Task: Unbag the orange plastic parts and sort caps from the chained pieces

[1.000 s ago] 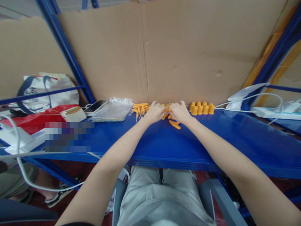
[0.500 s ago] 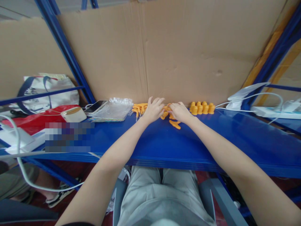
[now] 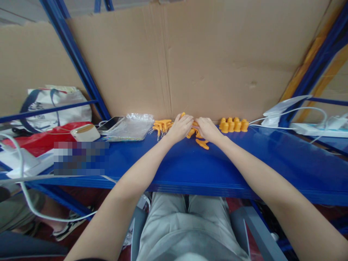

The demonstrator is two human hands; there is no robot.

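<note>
My left hand [image 3: 182,128] is closed round an orange plastic piece [image 3: 183,114], whose tip pokes out above the fingers. Right against it, my right hand [image 3: 206,128] is closed too, its fingertips on a bit of orange plastic at the meeting point of both hands; fingers hide most of it. Below the hands lie loose curved orange parts, one of them a wing-like orange piece [image 3: 202,144] on the blue shelf [image 3: 195,166]. Left of my hands are several orange pieces with small metal chains [image 3: 162,125]. To the right stand several orange bell-shaped parts [image 3: 234,125] in rows.
A clear plastic bag [image 3: 132,127] and a phone [image 3: 111,124] lie at the left. Beyond are a red bag [image 3: 43,137], a white tote bag [image 3: 59,105] and cables. Cardboard [image 3: 212,61] walls off the back. A power strip [image 3: 318,129] sits at the right.
My left hand's spread fingers have curled in, and an orange tip now shows above them. The left hand has shifted slightly right, against my right hand, which has barely moved.
</note>
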